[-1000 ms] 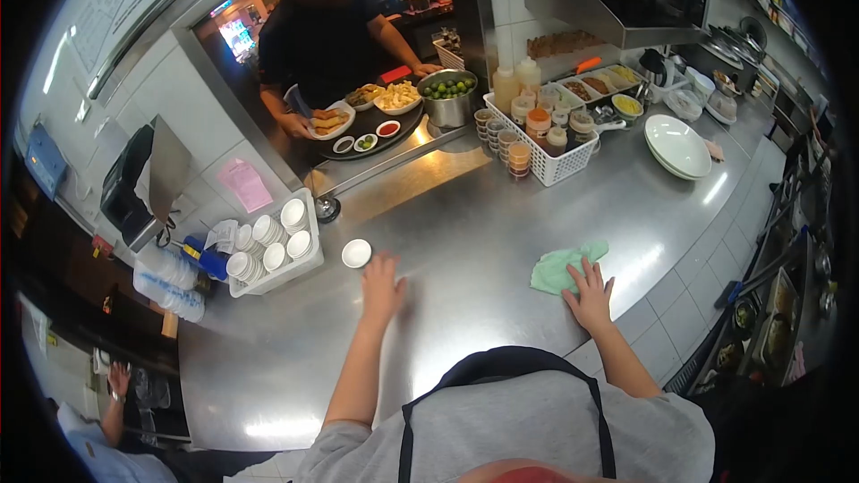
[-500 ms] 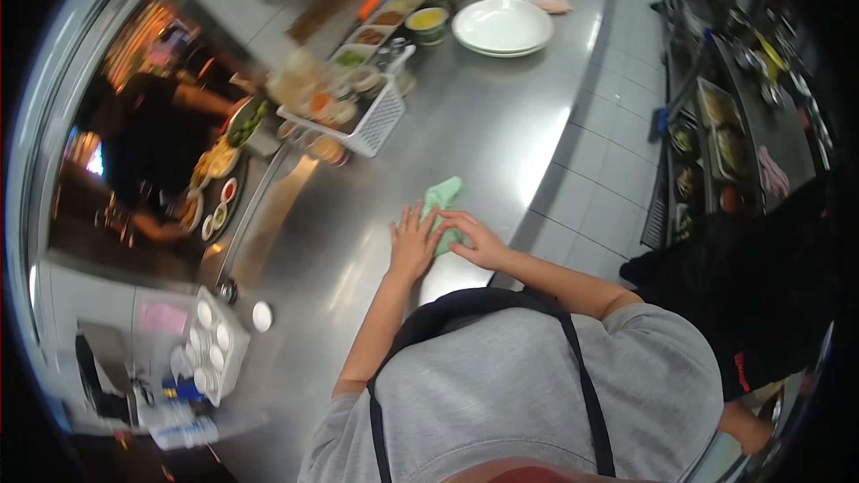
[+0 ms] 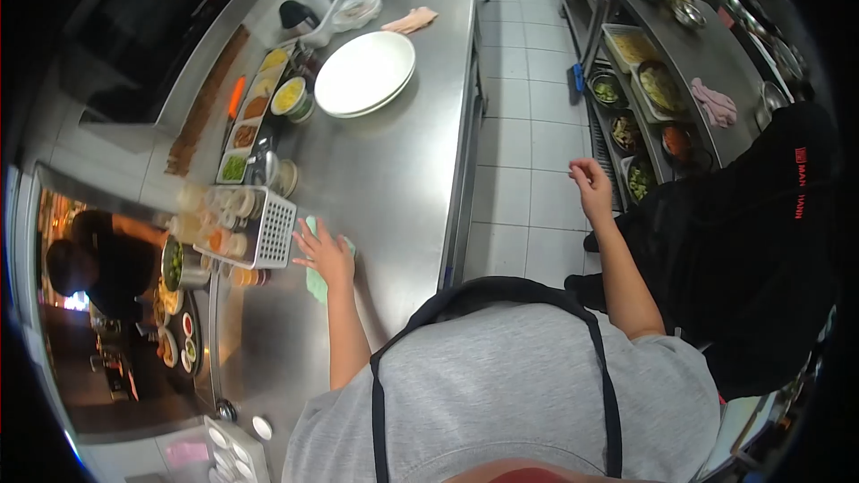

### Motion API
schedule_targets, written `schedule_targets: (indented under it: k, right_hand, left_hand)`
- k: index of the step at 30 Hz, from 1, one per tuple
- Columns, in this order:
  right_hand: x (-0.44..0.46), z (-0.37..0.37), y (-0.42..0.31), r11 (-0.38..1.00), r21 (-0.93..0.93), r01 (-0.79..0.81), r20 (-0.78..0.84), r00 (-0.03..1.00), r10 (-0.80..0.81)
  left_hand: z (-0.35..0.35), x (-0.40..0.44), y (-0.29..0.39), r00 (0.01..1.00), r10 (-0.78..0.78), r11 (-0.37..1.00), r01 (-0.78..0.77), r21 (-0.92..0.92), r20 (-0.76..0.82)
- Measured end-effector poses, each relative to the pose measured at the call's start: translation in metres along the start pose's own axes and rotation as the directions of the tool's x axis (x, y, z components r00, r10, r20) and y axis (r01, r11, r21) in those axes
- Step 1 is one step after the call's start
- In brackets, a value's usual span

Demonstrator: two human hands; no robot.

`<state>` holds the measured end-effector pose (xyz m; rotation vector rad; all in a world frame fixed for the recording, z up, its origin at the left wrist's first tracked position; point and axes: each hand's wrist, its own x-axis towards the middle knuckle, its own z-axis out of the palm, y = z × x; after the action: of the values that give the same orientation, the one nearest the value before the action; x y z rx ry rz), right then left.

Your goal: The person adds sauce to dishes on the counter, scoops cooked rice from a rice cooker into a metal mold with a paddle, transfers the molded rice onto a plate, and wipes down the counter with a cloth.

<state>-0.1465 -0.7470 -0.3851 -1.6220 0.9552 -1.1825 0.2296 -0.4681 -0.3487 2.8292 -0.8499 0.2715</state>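
Note:
My left hand [image 3: 327, 257] lies flat on a light green cloth [image 3: 317, 286] on the steel counter, its fingers spread. The cloth shows at both sides of the palm. Just beyond the fingertips stands a white perforated basket [image 3: 276, 231] with jars and bottles in it. My right hand [image 3: 592, 188] is raised off the counter, over the tiled floor on the right. Its fingers are loosely bent and a little apart, and nothing shows in them.
Stacked white plates [image 3: 367, 72] stand farther along the counter [image 3: 407, 148], near a pinkish cloth [image 3: 410, 21] and small food tubs [image 3: 235, 166]. A person in black [image 3: 752, 241] stands close at my right. Another person [image 3: 98, 250] works beyond the pass window. Shelves hold food trays [image 3: 660, 89].
My left hand has moved forward and left with the green cloth, close to the basket. My right hand has left the cloth and swung out to the right. The view has turned.

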Motion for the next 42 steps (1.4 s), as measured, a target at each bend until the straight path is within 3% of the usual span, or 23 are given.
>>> schedule_targets:
  k: [2, 6, 9, 13, 17, 20, 22, 25, 28, 29, 31, 34, 40, 42]
  right_hand:
    - [-0.002, -0.020, 0.005, 0.998, 0.048, -0.040, -0.068, 0.997, 0.043]
    - [-0.014, -0.027, 0.013, 0.996, 0.008, -0.086, -0.013, 0.996, 0.086]
    - [-0.009, -0.019, -0.005, 0.973, -0.068, -0.220, 0.085, 0.971, 0.225]
    - [0.023, -0.005, 0.014, 0.950, 0.012, -0.312, 0.204, 0.931, 0.303]
    - [0.096, 0.010, 0.040, 0.961, -0.003, -0.275, 0.274, 0.925, 0.265]
    - [0.183, 0.031, 0.062, 0.976, -0.105, -0.189, 0.333, 0.919, 0.214]
    - [0.248, 0.044, 0.042, 0.968, -0.196, -0.154, 0.386, 0.896, 0.221]
    - [0.340, 0.055, 0.017, 0.964, -0.259, 0.065, 0.519, 0.851, 0.082]
    - [0.404, 0.048, 0.014, 0.973, -0.219, 0.072, 0.424, 0.905, 0.028]
    - [0.419, 0.043, 0.026, 0.978, -0.208, 0.021, 0.379, 0.923, 0.061]
    - [0.440, 0.027, 0.056, 0.984, -0.177, -0.031, 0.387, 0.917, 0.099]
    - [0.473, 0.001, 0.103, 0.965, -0.230, -0.129, 0.415, 0.884, 0.217]
    - [0.605, -0.003, 0.139, 0.970, -0.076, -0.229, 0.493, 0.838, 0.236]
    - [0.695, 0.025, 0.127, 0.980, -0.198, -0.013, 0.636, 0.759, 0.139]
  left_hand:
    - [-0.006, 0.014, 0.036, 0.975, 0.157, 0.967, -0.184, -0.176, -0.157]
    - [-0.007, 0.043, 0.108, 0.946, 0.287, 0.904, -0.319, -0.285, -0.149]
    - [-0.004, 0.073, 0.154, 0.907, 0.384, 0.839, -0.420, -0.345, -0.172]
    - [0.000, 0.118, 0.201, 0.874, 0.403, 0.771, -0.484, -0.414, -0.271]
    - [0.000, 0.182, 0.228, 0.845, 0.351, 0.774, -0.504, -0.383, -0.404]
    - [-0.009, 0.246, 0.243, 0.787, 0.284, 0.767, -0.529, -0.363, -0.548]
    - [-0.025, 0.283, 0.264, 0.778, 0.232, 0.710, -0.545, -0.445, -0.583]
    - [-0.024, 0.337, 0.304, 0.817, 0.235, 0.617, -0.544, -0.569, -0.527]
    - [-0.011, 0.373, 0.360, 0.915, 0.302, 0.611, -0.401, -0.683, -0.268]
    - [-0.001, 0.384, 0.374, 0.919, 0.294, 0.621, -0.394, -0.678, -0.265]
    - [0.024, 0.408, 0.399, 0.927, 0.374, 0.720, -0.293, -0.629, -0.003]
    - [0.060, 0.434, 0.424, 0.920, 0.384, 0.783, -0.367, -0.502, -0.075]
    - [0.131, 0.466, 0.442, 0.968, 0.156, 0.973, -0.116, -0.198, 0.198]
    - [0.156, 0.479, 0.455, 0.963, 0.047, 0.990, -0.009, -0.142, 0.266]
